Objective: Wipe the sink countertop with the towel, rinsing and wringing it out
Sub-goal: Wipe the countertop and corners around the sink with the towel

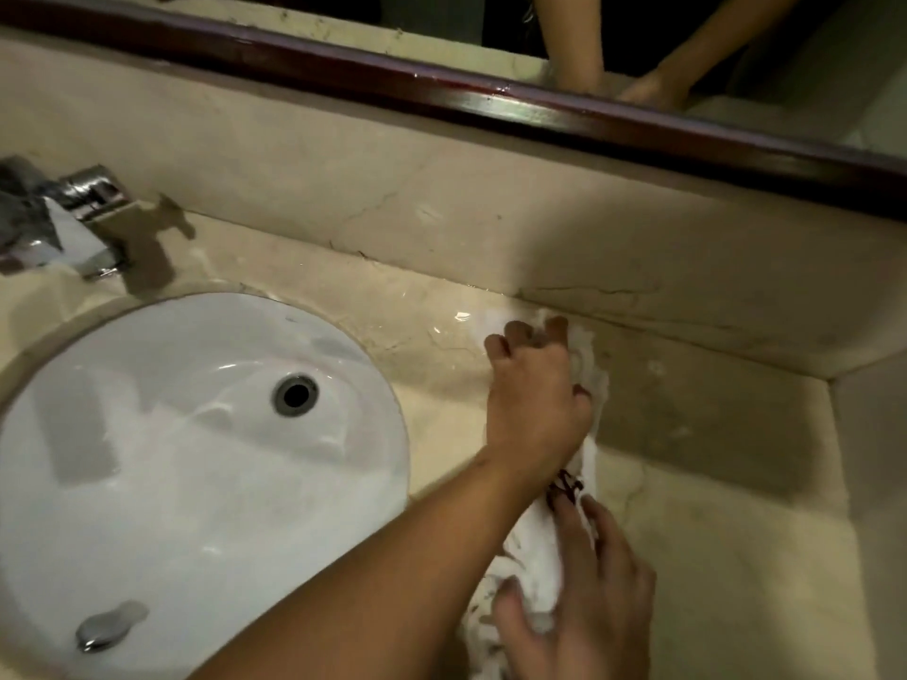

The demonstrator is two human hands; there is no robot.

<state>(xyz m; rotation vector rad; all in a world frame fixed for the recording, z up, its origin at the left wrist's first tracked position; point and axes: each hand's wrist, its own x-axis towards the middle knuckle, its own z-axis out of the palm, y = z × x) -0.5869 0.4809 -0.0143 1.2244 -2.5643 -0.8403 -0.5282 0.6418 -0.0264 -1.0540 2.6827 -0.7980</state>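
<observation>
Towel (532,547) stretched lengthwise on countertop (711,557), right of sink (147,434); far end gripped under left hand (535,385), near end pinched by right hand (584,596) (nearer camera). Mid-wipe, likely.

The light is dim and warm. Wet glare shines on the worktop (441,326) and inside the white sink (206,434). A broad shadow covers the right corner. Straight lines curve at the edges, and details look soft.
</observation>
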